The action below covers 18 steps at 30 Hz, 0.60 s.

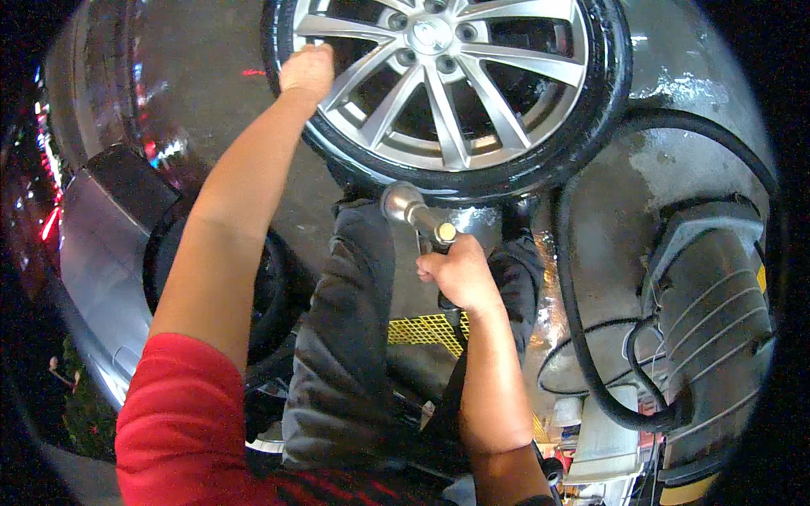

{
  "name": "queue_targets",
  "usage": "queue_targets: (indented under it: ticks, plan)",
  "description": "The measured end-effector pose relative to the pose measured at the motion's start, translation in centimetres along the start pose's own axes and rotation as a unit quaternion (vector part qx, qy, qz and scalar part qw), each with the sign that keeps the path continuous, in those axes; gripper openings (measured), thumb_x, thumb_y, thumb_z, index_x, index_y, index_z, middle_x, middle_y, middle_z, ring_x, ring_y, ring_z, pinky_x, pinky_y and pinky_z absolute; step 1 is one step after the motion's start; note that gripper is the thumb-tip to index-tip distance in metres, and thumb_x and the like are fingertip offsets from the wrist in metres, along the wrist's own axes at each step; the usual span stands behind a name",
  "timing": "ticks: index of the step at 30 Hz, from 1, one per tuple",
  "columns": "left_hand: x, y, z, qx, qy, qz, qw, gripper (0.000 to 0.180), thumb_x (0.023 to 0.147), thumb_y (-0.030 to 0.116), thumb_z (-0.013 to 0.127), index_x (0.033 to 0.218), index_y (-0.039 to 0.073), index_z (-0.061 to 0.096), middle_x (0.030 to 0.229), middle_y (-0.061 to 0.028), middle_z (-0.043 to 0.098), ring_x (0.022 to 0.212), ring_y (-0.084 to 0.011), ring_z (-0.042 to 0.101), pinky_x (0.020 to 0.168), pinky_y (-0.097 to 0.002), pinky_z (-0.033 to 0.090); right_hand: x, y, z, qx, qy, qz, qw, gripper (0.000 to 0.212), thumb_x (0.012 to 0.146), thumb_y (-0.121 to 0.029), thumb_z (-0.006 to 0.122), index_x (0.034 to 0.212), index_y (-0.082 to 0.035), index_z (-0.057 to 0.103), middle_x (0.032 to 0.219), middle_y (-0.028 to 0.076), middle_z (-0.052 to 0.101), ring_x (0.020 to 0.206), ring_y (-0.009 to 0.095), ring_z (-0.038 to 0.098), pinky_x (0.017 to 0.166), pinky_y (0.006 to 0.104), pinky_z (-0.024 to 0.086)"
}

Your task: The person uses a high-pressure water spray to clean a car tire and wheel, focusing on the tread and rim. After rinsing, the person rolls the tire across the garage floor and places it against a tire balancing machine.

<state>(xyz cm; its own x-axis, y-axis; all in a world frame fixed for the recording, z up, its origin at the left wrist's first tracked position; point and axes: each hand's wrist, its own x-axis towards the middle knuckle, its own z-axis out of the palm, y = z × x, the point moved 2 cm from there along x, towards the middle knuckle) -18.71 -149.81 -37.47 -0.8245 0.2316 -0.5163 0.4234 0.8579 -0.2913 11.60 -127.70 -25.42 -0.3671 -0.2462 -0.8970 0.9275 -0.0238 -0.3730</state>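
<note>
While one wheel (440, 101) was gripped by the left hand (308, 74), one nozzled tool (415, 212) was clutched in the right hand (461, 274)!

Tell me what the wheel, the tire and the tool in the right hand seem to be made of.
Wheel: probably metal, satin silver; its spokes shine softly.
Tire: likely rubber, glossy black, with bright reflections along the sidewall.
Tool: its flared end looks like metal, silver-grey with soft highlights, though coated plastic is possible; grip mostly hidden.
</note>
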Motion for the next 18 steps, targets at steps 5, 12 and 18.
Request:
queue_targets:
  ticks: [5,12,18]
  plan:
    - [-0.2,0.3,0.2,-0.055,0.034,-0.05,0.997,0.02,0.097,0.019,0.054,0.106,0.004,0.062,0.11,-0.0213,0.067,0.1,-0.0402,0.069,0.085,-0.0486,0.057,-0.3,-0.6,0.2,0.029,-0.004,-0.013,0.999,0.02,0.075,-0.011,0.065,0.082,0.007,0.066,0.065,0.019,0.065,0.062,0.03,0.065,0.063,0.0433,0.051]
    - [0.4,-0.8,0.7,-0.075,-0.033,-0.064,0.995,0.028,0.099,0.028,0.055,0.107,0.004,0.067,0.108,-0.0229,0.069,0.099,-0.0403,0.07,0.085,-0.0479,0.057,-0.1,-0.2,0.3,-0.019,-0.013,0.02,1.0,0.016,0.08,-0.004,0.066,0.086,0.01,0.068,0.072,0.013,0.07,0.066,0.02,0.069,0.064,0.0336,0.055]
    - [0.6,-0.8,1.1,-0.057,0.001,-0.003,0.998,0.028,0.098,0.028,0.056,0.107,0.002,0.062,0.112,-0.0249,0.067,0.1,-0.0399,0.069,0.085,-0.0497,0.057,-0.2,0.2,0.5,0.03,-0.011,0.002,0.999,0.024,0.076,-0.016,0.066,0.075,0.007,0.066,0.065,0.02,0.066,0.063,0.031,0.067,0.063,0.0424,0.052]
